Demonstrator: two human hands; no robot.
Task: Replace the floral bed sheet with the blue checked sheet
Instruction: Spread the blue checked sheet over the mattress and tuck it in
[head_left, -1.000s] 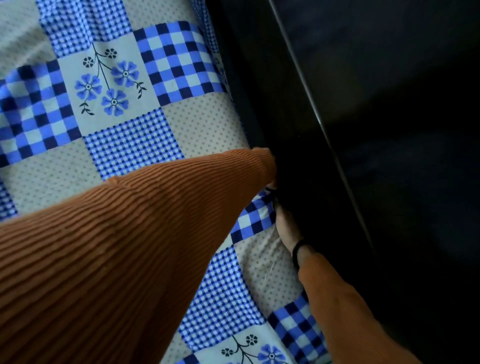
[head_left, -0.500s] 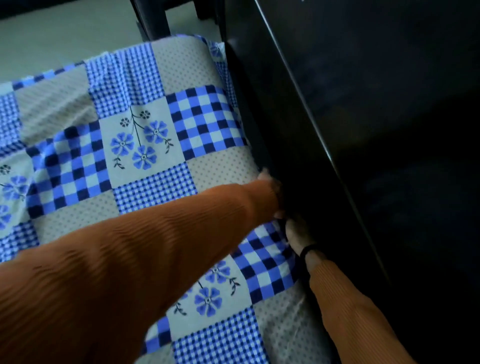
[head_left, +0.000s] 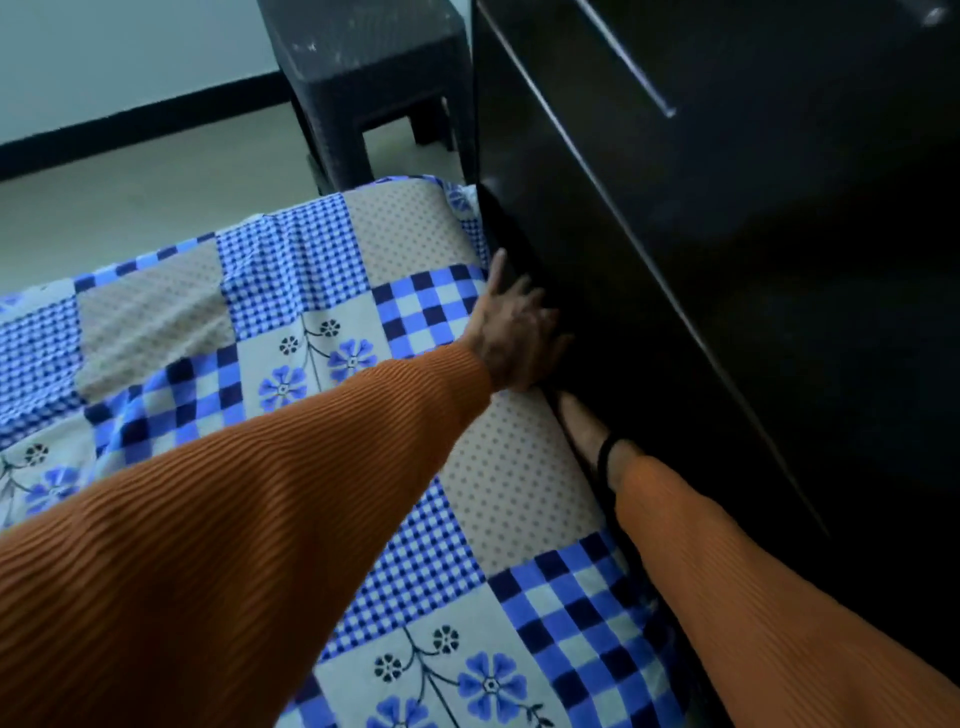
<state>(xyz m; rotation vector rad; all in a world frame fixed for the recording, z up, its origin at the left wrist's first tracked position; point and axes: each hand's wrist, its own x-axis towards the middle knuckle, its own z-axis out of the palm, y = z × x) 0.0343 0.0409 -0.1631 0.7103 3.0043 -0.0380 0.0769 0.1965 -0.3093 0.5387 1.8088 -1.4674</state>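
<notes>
While the blue checked sheet (head_left: 322, 291) lies spread over the bed, its right edge runs along the dark cabinet (head_left: 727, 260), and both arms in orange sleeves (head_left: 270, 519) reach to that edge. The left hand (head_left: 511, 338) rests flat on the sheet just beside the cabinet, its fingers straight and spread, gripping nothing. The right hand (head_left: 582, 423), with a black band (head_left: 605, 457) on the wrist, goes down into the dark gap between the sheet and the cabinet; its fingers are hidden there, so I cannot tell its grip. Beyond the cabinet's far corner stands a dark stool (head_left: 363, 67) on the floor.
</notes>
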